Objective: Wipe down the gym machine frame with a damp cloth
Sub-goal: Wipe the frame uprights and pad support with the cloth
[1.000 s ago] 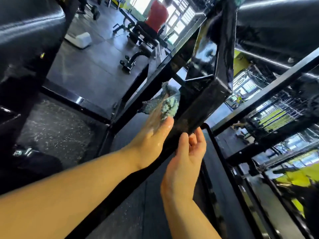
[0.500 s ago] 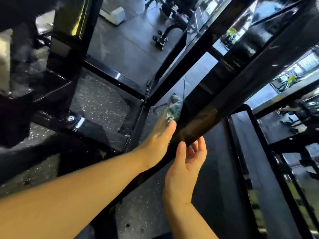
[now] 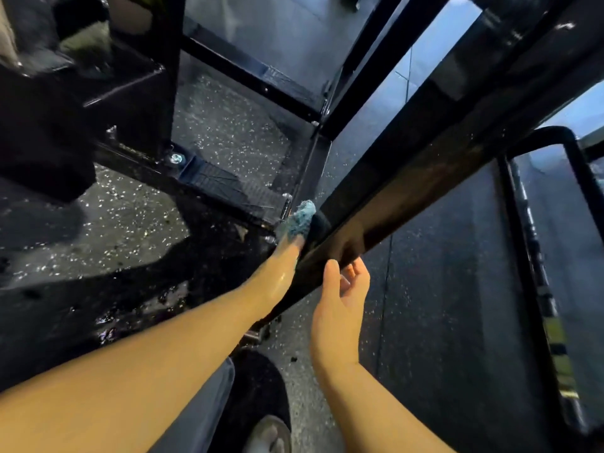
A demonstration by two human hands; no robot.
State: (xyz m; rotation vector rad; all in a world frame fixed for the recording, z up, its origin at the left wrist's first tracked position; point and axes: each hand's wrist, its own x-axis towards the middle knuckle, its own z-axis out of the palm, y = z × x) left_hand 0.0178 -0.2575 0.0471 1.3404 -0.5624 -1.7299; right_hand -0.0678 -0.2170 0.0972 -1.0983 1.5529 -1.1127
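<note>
- A person's left hand is pressing a blue cloth against the left face of a glossy black frame bar, which is slanting from lower centre up to the top right of the head view.
- The left fingers are lying stretched along the bar. Their tips are hiding under the bunched cloth, so the hand is pushing on it rather than clutching it.
- The cloth is sitting low on the bar, touching it, just above the wet-looking back of the left hand.
- The right hand is hovering under the same bar, palm turned up. Its fingers are loosely bent and apart, gripping nothing. The thumb is reaching close to the bar's lower edge, though contact cannot be told.
- A dim reflection of the right hand is showing in the bar's polished surface.
- Beyond the hands, a ribbed foot plate with a bolt at its upper end is lying on the speckled rubber floor.
- A curved black tube is framing the right side, with a yellow-and-black strip running below it.
- A grey trouser leg and a shoe toe are showing at the bottom edge.
</note>
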